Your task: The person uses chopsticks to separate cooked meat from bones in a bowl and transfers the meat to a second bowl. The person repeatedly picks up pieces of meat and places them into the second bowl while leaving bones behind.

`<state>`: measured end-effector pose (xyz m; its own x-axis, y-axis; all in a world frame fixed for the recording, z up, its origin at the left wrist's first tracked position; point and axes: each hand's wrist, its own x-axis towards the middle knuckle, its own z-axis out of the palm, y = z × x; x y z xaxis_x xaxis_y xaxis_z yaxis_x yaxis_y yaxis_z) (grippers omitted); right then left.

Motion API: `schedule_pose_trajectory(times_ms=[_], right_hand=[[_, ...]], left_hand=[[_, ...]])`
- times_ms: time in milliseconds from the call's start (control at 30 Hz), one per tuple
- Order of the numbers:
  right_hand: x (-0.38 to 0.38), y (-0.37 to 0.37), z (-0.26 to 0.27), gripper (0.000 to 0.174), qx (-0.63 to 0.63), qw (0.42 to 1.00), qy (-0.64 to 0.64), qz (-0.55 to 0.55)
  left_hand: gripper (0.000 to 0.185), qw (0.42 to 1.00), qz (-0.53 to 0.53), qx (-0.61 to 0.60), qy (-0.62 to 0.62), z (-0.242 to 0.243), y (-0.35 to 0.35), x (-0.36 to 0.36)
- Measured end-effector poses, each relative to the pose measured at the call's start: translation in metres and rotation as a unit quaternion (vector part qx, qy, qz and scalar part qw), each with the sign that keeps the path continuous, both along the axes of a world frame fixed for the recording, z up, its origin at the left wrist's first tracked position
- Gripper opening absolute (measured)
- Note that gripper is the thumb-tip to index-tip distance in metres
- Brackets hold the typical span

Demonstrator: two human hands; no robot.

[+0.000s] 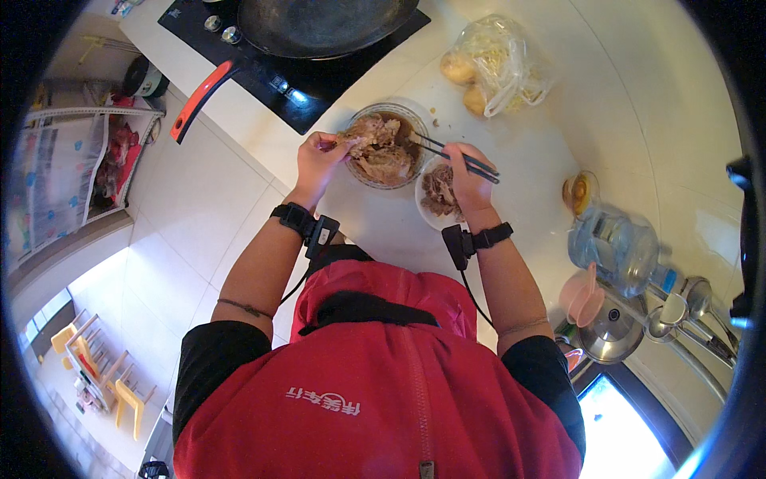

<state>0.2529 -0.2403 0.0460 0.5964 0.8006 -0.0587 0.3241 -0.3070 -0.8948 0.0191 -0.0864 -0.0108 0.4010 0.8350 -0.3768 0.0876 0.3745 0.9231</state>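
Before me on the counter is a clear glass bowl [383, 183] holding large pieces of cooked meat [383, 163] in brown broth. My left hand [323, 157] pinches the edge of the upper meat piece [376, 130] at the bowl's left side. A pair of dark chopsticks [458, 157] is gripped in my right hand [471, 179], their tips over the bowl's right part near the meat. Partly under my right hand stands a white plate [426, 209] with shredded meat [440, 190] on it.
A frying pan [323, 27] with an orange-and-black handle [200, 102] sits on the black induction cooktop [293, 99]. Potatoes [459, 67] and a clear bag of bean sprouts [499, 57] lie at the back. To the right are a water jug [616, 242], a pink ladle [581, 296] and a pot lid [611, 329].
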Motion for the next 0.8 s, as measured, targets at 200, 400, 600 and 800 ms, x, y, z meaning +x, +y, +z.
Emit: schedule_pose_trajectory(times_ms=[200, 400, 600, 800], right_hand=[[0.008, -0.057, 0.012, 0.024, 0.103, 0.939, 0.264, -0.195], [-0.001, -0.118, 0.041, 0.022, 0.038, 0.974, 0.177, -0.136], [-0.003, -0.101, 0.070, 0.023, 0.115, 0.979, 0.128, -0.108], [-0.017, -0.021, 0.085, 0.020, 0.104, 0.978, 0.177, -0.036]], left_hand=[[0.017, 1.000, 0.000, -0.007, -0.014, 0.002, 0.000, 0.001], [0.023, 0.999, 0.017, -0.026, -0.035, 0.007, -0.002, 0.005], [0.023, 1.000, -0.003, -0.017, -0.026, 0.006, 0.000, 0.004], [0.022, 0.997, -0.048, 0.052, 0.043, 0.008, 0.002, 0.008]])
